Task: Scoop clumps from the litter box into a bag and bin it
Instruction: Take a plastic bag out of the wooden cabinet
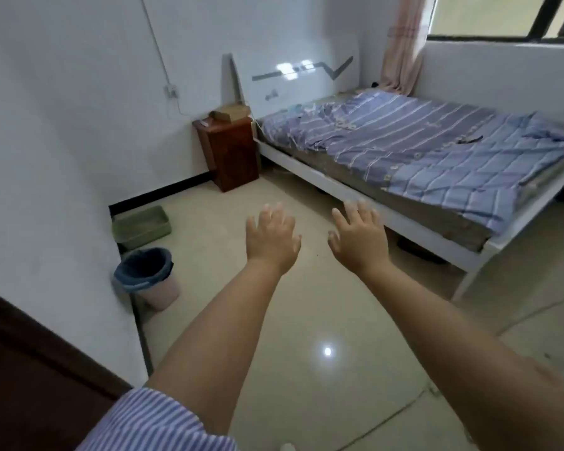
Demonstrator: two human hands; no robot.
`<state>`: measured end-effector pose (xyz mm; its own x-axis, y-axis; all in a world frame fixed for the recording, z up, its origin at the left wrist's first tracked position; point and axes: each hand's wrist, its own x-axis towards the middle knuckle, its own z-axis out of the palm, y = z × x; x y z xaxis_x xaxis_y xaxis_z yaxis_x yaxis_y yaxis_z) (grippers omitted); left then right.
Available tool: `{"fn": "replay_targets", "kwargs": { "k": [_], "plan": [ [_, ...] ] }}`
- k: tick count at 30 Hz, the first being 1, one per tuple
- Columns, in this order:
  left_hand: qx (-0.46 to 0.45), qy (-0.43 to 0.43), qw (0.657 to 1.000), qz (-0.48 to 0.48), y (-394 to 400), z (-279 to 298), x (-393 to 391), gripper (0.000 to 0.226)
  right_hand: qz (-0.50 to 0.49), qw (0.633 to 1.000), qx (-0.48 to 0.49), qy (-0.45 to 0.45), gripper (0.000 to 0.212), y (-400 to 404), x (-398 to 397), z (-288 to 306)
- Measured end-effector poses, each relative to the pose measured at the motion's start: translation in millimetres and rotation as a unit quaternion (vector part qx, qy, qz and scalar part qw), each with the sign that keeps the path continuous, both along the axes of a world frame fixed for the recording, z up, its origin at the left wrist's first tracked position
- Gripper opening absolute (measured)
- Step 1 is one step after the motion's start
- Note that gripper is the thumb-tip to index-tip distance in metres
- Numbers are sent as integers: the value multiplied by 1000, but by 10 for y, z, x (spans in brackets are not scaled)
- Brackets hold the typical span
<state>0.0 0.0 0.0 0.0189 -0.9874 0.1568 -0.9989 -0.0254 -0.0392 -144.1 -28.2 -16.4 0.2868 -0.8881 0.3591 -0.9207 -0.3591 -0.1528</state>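
Note:
A green litter box (142,226) sits on the floor against the left wall corner. Just in front of it stands a pink bin (150,277) lined with a dark blue bag. My left hand (272,239) and my right hand (360,237) are stretched out side by side above the tiled floor, palms down, fingers straight and spread. Both hold nothing. They are well to the right of the litter box and the bin. No scoop or loose bag is in view.
A bed (420,151) with a blue striped quilt fills the right side. A brown nightstand (228,151) stands by the headboard. A dark wooden door (30,369) is at the lower left. Tiled floor (306,320) lies between me and the bed.

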Motion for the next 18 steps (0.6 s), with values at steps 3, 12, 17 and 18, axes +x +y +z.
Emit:
{"fn": "replay_targets", "kwargs": {
  "k": [3, 12, 17, 18],
  "plan": [
    [49, -9, 999, 17, -284, -390, 224, 51, -19, 993, 103, 60, 52, -318, 122, -435],
    [183, 35, 981, 55, -1870, -1220, 1327, 52, 2, 975, 205, 87, 52, -1935, 1151, -1134],
    [166, 48, 982, 72, -2861, -1241, 1845, 52, 0, 972, 219, 81, 51, -2956, 1602, -1133],
    [166, 48, 982, 75, -3085, -1239, 1924, 52, -1, 973, 218, 81, 51, -3175, 1661, -1125]
  ]
}}
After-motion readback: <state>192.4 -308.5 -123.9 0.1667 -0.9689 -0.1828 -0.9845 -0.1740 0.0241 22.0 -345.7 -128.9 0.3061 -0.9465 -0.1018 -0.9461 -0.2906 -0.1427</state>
